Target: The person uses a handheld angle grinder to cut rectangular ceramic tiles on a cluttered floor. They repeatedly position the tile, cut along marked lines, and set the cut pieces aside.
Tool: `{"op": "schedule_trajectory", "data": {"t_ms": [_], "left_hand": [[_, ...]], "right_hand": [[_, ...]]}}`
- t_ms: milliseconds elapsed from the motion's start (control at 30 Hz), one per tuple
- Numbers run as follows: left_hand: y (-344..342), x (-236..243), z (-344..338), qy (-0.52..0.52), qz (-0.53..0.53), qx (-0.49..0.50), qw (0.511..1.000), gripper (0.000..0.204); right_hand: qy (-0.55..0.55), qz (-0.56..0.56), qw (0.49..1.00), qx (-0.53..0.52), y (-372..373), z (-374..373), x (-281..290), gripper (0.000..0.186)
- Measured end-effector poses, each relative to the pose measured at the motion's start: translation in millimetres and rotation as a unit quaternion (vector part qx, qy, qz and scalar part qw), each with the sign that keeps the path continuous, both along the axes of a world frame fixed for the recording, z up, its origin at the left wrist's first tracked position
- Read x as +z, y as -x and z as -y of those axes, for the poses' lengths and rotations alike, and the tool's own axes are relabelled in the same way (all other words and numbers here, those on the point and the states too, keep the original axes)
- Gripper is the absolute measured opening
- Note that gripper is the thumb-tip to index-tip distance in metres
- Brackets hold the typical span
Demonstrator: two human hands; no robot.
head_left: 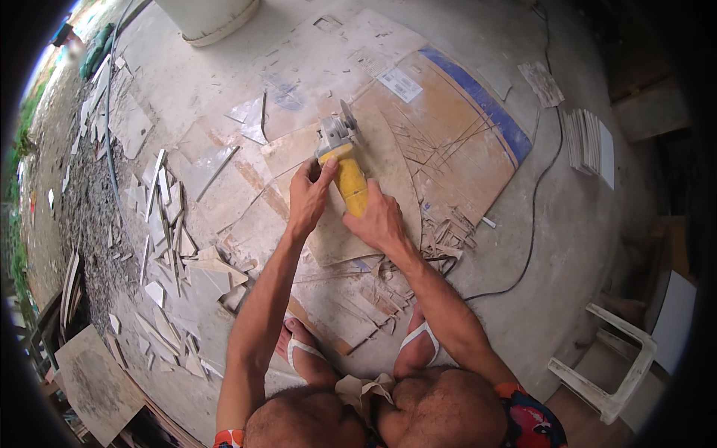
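Observation:
Both of my hands are on a yellow angle grinder with a grey metal head and a thin cutting disc standing on edge at its far end. My left hand grips the body just behind the head, thumb on top. Around the rear of the body my right hand is closed; some of its fingers are hidden beneath. Below the tool lies a dusty beige tile or board. I cannot tell whether the grinder touches it.
Flattened cardboard with a blue stripe lies beyond. Broken tile strips litter the left side. A black cord curves along the right, near stacked tiles and a white plastic stool. A white bucket stands far off.

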State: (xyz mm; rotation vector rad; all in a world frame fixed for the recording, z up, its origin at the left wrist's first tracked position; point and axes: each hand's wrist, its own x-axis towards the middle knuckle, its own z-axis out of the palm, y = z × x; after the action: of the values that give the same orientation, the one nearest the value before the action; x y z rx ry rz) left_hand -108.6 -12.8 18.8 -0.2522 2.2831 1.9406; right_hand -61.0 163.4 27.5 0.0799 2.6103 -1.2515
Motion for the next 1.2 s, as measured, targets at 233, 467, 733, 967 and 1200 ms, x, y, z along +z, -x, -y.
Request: {"op": "schedule_trajectory", "data": {"t_ms": [233, 467, 733, 967, 1200], "left_hand": [[-2.4, -1.8, -2.3, 0.009, -0.003, 0.008, 1.000, 0.063], [-1.7, -4.9, 0.6, 0.044, 0.003, -0.004, 0.999, 0.058], [-1.6, -6.4, 0.0, 0.044, -0.001, 0.003, 0.999, 0.058], [-3.1, -2.1, -5.4, 0.030, -0.014, 0.011, 0.999, 0.060], [-2.2, -3.5, -2.5, 0.006, -0.009, 0.013, 1.000, 0.067]], "right_hand": [[0.006, 0.021, 1.000, 0.002, -0.2, -2.5, 6.6, 0.061], [0.010, 0.013, 1.000, 0.005, 0.2, -5.0, 6.4, 0.060], [0.009, 0.026, 1.000, 0.009, 1.6, -4.1, 9.8, 0.060], [0.004, 0.014, 1.000, 0.001, 0.8, -5.2, 4.3, 0.058], [0.008, 0.025, 1.000, 0.001, 2.2, -4.4, 3.1, 0.059]]}}
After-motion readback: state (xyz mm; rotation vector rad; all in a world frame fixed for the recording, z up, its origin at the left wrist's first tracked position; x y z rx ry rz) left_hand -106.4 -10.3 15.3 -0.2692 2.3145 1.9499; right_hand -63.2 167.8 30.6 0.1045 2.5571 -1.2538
